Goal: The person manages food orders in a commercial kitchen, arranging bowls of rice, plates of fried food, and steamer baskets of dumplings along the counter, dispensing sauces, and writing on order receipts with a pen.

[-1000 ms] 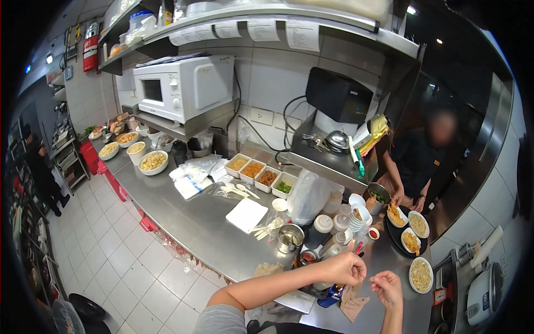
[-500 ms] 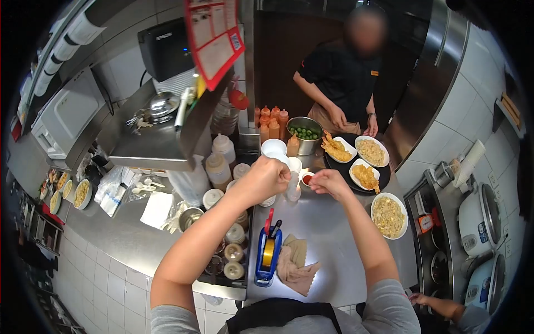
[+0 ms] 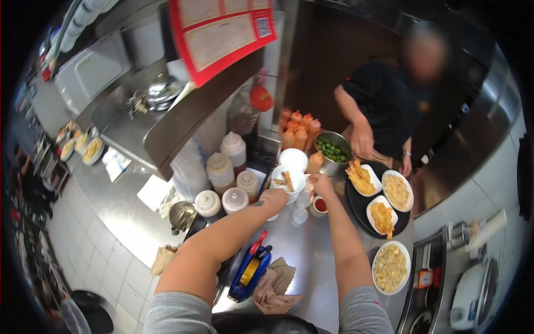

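While both forearms [image 3: 236,220] reached forward across the surface [image 3: 308,253], left hand [image 3: 274,201] lay at stacked white bowls [image 3: 300,180], right hand [image 3: 321,185] near a sauce cup [image 3: 316,212]. Whether either gripped anything could not be told.

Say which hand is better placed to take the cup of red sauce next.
Probably the right hand: it is close to the red sauce cup, while the left hand is over by the white bowls.

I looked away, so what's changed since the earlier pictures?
Left hand moved forward to the white bowls, right hand past the sauce cup; any grip is unclear. The co-worker's hand came back toward the fried food. Tape dispenser, cloth and tray stayed put.
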`<state>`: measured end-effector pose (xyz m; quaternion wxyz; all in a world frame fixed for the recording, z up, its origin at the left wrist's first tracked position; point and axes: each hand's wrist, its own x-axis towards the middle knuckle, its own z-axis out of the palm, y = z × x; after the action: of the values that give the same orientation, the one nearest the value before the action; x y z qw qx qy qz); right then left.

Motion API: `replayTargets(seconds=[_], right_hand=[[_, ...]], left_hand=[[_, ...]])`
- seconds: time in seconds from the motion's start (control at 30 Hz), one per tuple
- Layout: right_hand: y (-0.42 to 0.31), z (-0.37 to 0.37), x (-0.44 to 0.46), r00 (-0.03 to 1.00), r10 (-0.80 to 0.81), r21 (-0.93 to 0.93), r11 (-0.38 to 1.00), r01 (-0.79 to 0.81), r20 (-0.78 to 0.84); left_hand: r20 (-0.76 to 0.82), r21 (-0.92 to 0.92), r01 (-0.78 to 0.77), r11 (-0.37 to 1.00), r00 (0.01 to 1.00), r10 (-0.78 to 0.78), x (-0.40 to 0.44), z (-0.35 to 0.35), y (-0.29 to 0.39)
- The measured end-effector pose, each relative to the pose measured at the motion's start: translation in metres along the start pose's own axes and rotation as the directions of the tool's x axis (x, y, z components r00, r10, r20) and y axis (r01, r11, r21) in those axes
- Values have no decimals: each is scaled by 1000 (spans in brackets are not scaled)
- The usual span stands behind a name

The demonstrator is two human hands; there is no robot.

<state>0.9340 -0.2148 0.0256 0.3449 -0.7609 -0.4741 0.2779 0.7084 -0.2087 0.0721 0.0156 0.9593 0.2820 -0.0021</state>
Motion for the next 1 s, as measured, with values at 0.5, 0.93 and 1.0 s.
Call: replayTargets(seconds=[0.5, 0.93, 1.0], right_hand=[[-1, 11, 11, 945, -221, -451, 888, 94, -239], [-20, 11, -1, 974, -225, -544, 820, 180, -17], [-19, 14, 0, 967, -252, -572, 799, 187, -36]], left_hand=[[133, -265, 242, 934, 968, -213, 7, 5, -14], [107, -61, 292, 954, 953, -285, 2, 40, 3], [130, -57, 282, 958, 953, -273, 2, 39, 1]])
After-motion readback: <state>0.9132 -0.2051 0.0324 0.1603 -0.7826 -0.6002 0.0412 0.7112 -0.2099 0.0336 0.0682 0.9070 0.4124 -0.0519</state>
